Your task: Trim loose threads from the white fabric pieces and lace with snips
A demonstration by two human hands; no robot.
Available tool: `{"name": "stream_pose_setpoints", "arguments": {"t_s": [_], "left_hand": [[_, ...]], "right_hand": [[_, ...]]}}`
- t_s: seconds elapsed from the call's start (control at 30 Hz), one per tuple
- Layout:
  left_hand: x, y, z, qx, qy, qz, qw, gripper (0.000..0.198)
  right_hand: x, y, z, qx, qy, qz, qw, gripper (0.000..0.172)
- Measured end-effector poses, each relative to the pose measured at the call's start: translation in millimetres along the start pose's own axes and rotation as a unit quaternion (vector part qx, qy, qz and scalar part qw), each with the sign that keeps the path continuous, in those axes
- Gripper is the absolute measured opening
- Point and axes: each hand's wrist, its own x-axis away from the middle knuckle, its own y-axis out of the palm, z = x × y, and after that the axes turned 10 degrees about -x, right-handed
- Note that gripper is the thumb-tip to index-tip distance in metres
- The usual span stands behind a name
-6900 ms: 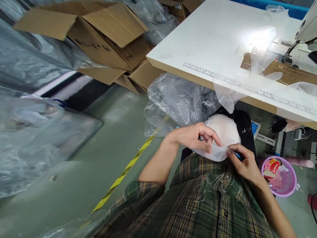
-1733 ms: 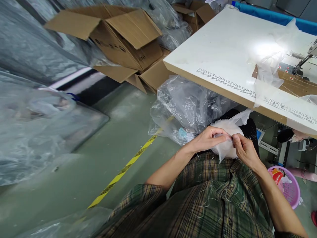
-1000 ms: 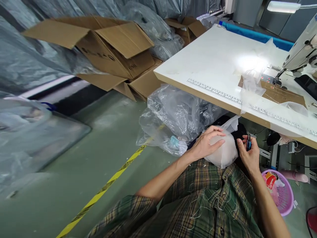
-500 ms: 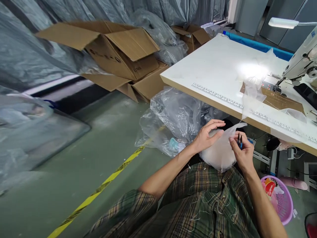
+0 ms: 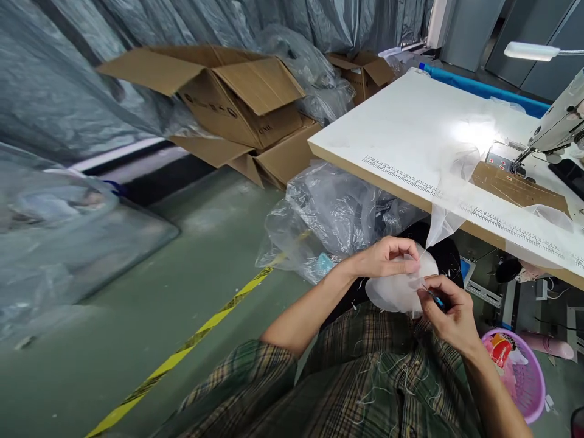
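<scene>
A sheer white fabric piece (image 5: 392,294) lies gathered over my lap, below the table edge. My left hand (image 5: 392,257) pinches it at the top, thumb against fingertips, near a thin strand running up to more sheer fabric (image 5: 442,224) that hangs over the table edge. Close beside it on the right, my right hand (image 5: 449,307) is closed around small thread snips (image 5: 438,301) with blue on the handle. The tips of the snips point towards the fabric by my left fingers. Whether the blades touch the strand I cannot tell.
A white sewing table (image 5: 387,121) with a printed ruler carries a sewing machine (image 5: 554,128) and brown cardboard (image 5: 515,190). Open cardboard boxes (image 5: 246,115) and plastic bags (image 5: 337,201) lie to the left. A pink basket (image 5: 531,377) stands at lower right.
My left hand has gone from spread fingers to a pinch on the fabric. My right hand has lowered slightly, its snips now turned towards the fabric. The view has shifted a little.
</scene>
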Motion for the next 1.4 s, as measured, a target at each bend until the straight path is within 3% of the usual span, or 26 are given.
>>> {"name": "stream_pose_setpoints", "arguments": {"t_s": [0.17, 0.23, 0.43, 0.57, 0.77, 0.93, 1.1, 1.23, 1.4], "left_hand": [[9.5, 4.8, -1.9, -0.032, -0.059, 0.048, 0.997, 0.035], [11.0, 5.0, -0.6, -0.045, -0.066, 0.055, 0.995, 0.035], [11.5, 4.9, 2.0, -0.057, -0.085, 0.064, 0.993, 0.033], [11.4, 6.0, 0.7, -0.047, -0.094, 0.077, 0.991, 0.034], [10.5, 6.4, -1.1, -0.036, -0.093, 0.061, 0.993, 0.032], [10.9, 7.8, -4.6, -0.03, -0.094, 0.055, 0.994, 0.029], [10.3, 10.9, -7.8, -0.029, -0.102, 0.058, 0.993, 0.03], [8.1, 13.1, -8.2, -0.025, -0.091, 0.045, 0.995, 0.03], [6.8, 12.9, -9.9, -0.014, -0.088, 0.03, 0.996, 0.029]], "right_hand": [[-15.4, -11.4, 9.3, 0.008, 0.071, 0.043, 0.996, 0.058], [-24.0, -11.6, 12.2, 0.026, 0.079, 0.039, 0.996, 0.066], [-43.2, -7.6, 18.0, 0.048, 0.036, 0.032, 0.998, 0.065], [-36.8, -7.0, 20.9, 0.055, 0.05, 0.058, 0.996, 0.066], [-25.9, -5.0, 18.7, 0.094, 0.053, -0.013, 0.994, 0.061], [-29.0, -3.3, 20.3, 0.151, 0.036, -0.001, 0.988, 0.053], [-21.0, -2.6, 23.1, 0.108, 0.022, 0.028, 0.994, 0.056], [-15.0, -4.3, 22.2, 0.068, 0.043, 0.021, 0.997, 0.062], [-18.2, -7.0, 18.7, 0.081, 0.033, -0.007, 0.996, 0.055]]}}
